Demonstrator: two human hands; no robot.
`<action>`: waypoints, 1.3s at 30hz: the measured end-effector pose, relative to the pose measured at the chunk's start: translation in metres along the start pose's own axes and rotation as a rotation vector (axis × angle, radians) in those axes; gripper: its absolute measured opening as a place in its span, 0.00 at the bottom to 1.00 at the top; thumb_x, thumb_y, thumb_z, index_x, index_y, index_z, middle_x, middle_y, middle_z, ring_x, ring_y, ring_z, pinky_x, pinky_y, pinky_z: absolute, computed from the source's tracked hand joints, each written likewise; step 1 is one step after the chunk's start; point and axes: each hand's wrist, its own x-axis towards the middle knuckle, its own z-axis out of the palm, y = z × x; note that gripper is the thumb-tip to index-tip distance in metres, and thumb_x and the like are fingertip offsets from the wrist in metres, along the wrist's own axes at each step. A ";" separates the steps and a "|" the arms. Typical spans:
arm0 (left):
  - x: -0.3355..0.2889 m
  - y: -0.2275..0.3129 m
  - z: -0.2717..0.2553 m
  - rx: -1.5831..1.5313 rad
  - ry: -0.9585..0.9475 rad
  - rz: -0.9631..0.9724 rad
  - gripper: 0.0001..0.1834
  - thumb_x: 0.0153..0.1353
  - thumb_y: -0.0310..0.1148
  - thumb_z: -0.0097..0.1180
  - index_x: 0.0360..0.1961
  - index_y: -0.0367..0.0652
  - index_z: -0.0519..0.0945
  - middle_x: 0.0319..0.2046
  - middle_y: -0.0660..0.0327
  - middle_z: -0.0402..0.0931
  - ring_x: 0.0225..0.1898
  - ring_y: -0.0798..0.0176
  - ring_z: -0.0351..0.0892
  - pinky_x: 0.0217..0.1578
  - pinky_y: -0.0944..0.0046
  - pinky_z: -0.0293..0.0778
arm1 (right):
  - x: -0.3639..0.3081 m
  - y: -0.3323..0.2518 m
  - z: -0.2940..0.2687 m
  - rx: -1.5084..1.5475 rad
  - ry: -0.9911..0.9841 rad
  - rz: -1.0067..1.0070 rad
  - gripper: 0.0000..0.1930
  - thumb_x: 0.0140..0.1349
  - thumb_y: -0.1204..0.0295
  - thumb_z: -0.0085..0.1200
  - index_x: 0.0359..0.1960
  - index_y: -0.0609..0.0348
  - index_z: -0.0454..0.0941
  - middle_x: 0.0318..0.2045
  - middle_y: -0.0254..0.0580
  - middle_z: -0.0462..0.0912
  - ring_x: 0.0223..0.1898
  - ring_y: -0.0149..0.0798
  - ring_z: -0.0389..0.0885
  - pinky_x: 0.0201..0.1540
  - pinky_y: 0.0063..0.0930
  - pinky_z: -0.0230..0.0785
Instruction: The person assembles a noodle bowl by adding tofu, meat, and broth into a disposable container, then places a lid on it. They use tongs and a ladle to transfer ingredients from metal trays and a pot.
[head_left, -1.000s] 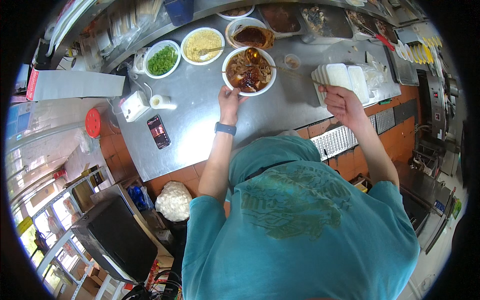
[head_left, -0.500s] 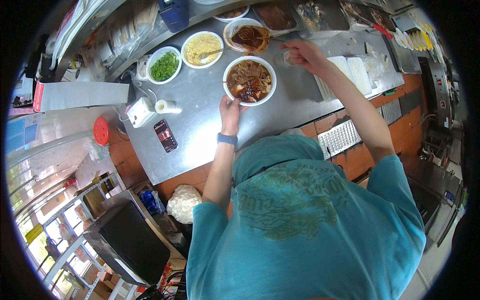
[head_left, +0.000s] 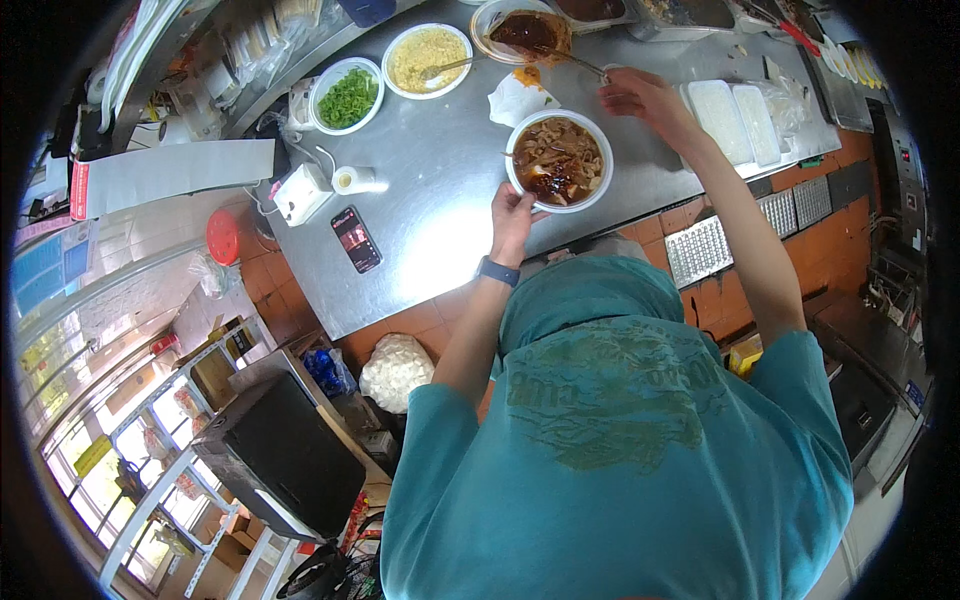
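- The left hand [head_left: 513,222] has a narrow grip, thumb and fingers closed on the near-left rim of the white bowl [head_left: 608,162].
- That bowl, upright near the front edge of the tabletop [head_left: 430,190], contains sliced food in brown broth with a dark sauce on top.
- The right hand [head_left: 640,98] hangs to the far right of the bowl, clear of its rim, fingers loosely bent; I cannot tell whether its grip touches the metal ladle [head_left: 575,61].
- The ladle lies to the left and slightly far of the right hand, which is the nearer hand. Its long axis slants from the dark-sauce bowl [head_left: 482,40] at far left to a handle end just beside the right fingertips.
- A stained white sheet [head_left: 515,100] lies between the two bowls.
- Farther left stand bowls of chopped yellow food [head_left: 408,62] and chopped greens [head_left: 345,98]; white trays [head_left: 715,120] sit to the right.
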 end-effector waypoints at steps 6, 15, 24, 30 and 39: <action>0.000 -0.014 0.011 0.028 -0.028 -0.058 0.06 0.66 0.21 0.50 0.43 0.38 0.71 0.41 0.56 0.76 0.43 0.61 0.80 0.40 0.61 0.86 | -0.087 0.031 -0.041 0.002 0.128 0.024 0.17 0.70 0.69 0.45 0.54 0.65 0.75 0.37 0.42 0.83 0.38 0.34 0.83 0.44 0.26 0.76; 0.006 -0.032 0.034 0.207 -0.274 -0.056 0.18 0.63 0.27 0.56 0.54 0.42 0.74 0.52 0.57 0.75 0.50 0.60 0.77 0.48 0.57 0.77 | -0.264 0.244 -0.105 -0.027 0.584 0.335 0.10 0.67 0.76 0.47 0.43 0.64 0.80 0.30 0.42 0.84 0.29 0.35 0.83 0.35 0.31 0.78; -0.036 -0.048 0.086 0.484 -0.329 -0.075 0.18 0.66 0.26 0.49 0.57 0.40 0.68 0.53 0.55 0.74 0.48 0.58 0.77 0.46 0.57 0.76 | -0.415 0.452 -0.116 -0.074 0.577 0.942 0.13 0.56 0.71 0.45 0.29 0.65 0.82 0.25 0.50 0.85 0.22 0.41 0.85 0.23 0.37 0.77; -0.065 -0.093 0.168 0.497 -0.412 -0.125 0.19 0.63 0.24 0.49 0.56 0.35 0.70 0.53 0.50 0.73 0.51 0.54 0.77 0.49 0.56 0.78 | -0.479 0.499 -0.155 -0.032 0.737 0.682 0.15 0.57 0.62 0.56 0.36 0.62 0.85 0.31 0.50 0.86 0.33 0.47 0.85 0.37 0.43 0.77; -0.068 -0.163 0.300 0.458 -0.458 -0.215 0.11 0.65 0.24 0.51 0.49 0.43 0.74 0.48 0.60 0.77 0.48 0.62 0.78 0.52 0.51 0.76 | -0.545 0.521 -0.266 0.558 0.983 0.512 0.11 0.69 0.75 0.44 0.44 0.73 0.75 0.32 0.54 0.81 0.30 0.42 0.82 0.33 0.36 0.79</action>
